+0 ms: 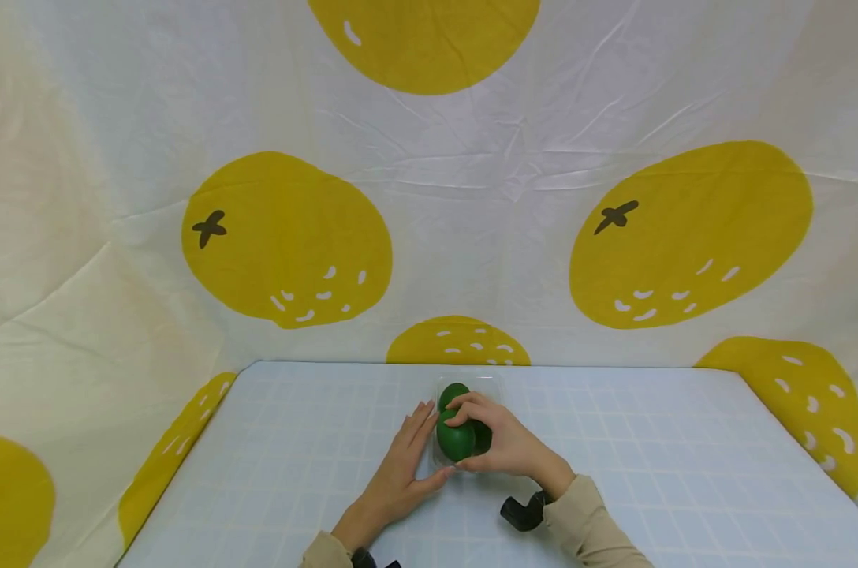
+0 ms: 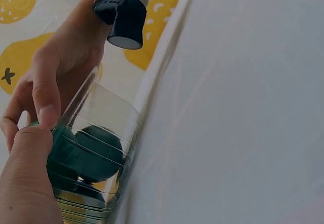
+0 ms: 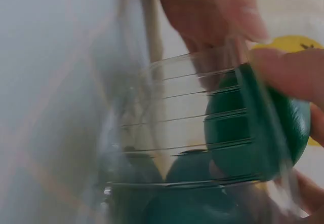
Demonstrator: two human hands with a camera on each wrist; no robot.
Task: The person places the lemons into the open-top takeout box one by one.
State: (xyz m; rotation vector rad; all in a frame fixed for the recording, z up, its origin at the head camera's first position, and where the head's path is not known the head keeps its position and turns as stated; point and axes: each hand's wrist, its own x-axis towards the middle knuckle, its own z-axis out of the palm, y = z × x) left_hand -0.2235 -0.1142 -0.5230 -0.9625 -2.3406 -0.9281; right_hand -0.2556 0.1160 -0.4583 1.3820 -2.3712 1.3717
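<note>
A clear plastic box (image 1: 493, 382) stands near the back of the table with several dark green, smooth, oval fruits in it. My right hand (image 1: 505, 442) holds one green fruit (image 1: 454, 439) at the front of the box, fingers curled over its top and the thumb low at the near side. In the right wrist view this fruit (image 3: 296, 125) sits partly above the box's rim. Another fruit (image 1: 453, 392) lies behind it, and one more (image 1: 482, 436) shows under my right palm. My left hand (image 1: 401, 469), fingers straight, rests against the left side of the box.
Pale blue checked cloth (image 1: 315, 442) covers the table. White fabric (image 1: 471, 237) printed with yellow fruit hangs behind and at the sides. A black wrist camera (image 1: 523, 513) is strapped to the right wrist; another (image 1: 363, 558) shows at the left one.
</note>
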